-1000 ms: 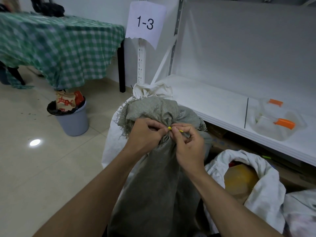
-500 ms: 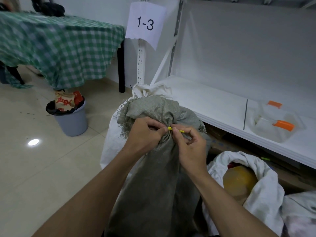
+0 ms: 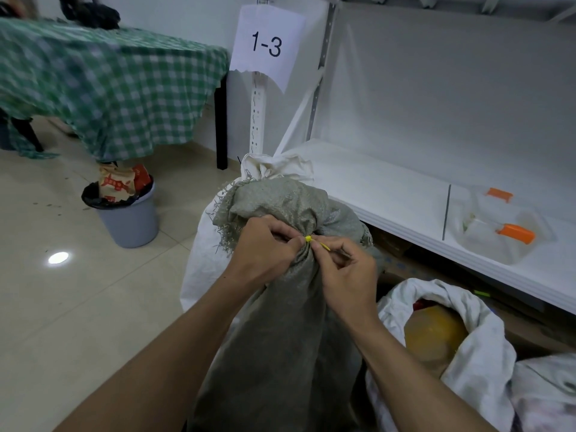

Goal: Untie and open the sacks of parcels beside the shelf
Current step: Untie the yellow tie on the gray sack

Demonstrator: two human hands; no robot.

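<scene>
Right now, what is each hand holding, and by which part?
The left hand grips the grey sack at its gathered neck, beside the yellow tie. The right hand pinches that tie by its free tail.

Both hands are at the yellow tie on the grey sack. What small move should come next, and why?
Probably the right hand should draw the tail of the yellow tie loose while the left hand steadies the neck: the tie cinches the grey sack shut, and the right hand pinches its tail.
</scene>
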